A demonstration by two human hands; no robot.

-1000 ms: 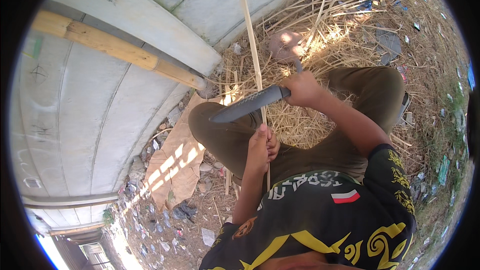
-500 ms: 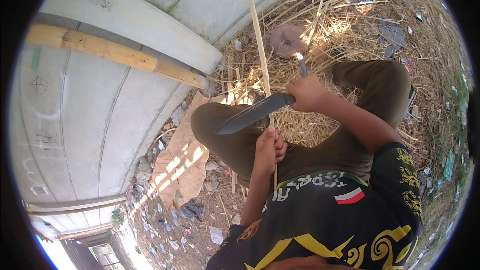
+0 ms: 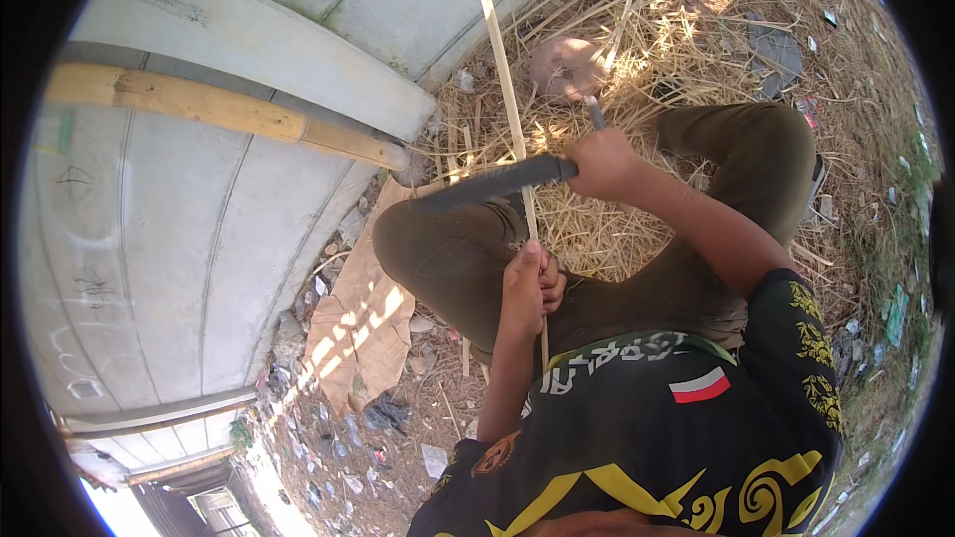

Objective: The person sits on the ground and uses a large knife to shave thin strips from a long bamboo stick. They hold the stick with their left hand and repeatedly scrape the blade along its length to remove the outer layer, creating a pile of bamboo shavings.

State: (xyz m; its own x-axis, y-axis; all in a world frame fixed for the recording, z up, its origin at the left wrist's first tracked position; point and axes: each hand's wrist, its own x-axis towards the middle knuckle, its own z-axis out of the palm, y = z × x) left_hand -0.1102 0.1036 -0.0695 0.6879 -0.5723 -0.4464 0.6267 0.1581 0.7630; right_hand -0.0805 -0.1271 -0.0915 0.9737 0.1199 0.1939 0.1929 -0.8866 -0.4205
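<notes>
— Head view: what is the left hand doing?
— It is closed around the lower part of a thin bamboo strip, forearm rising from the lower edge, holding the strip upright over the knees.
— And the right hand?
— Wrapped tight on the handle of a dark knife, arm bent; the blade lies across the strip, above the straw on the ground.

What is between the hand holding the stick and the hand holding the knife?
In the head view, only the thin bamboo strip runs between left hand and right hand, over the knee.
</notes>
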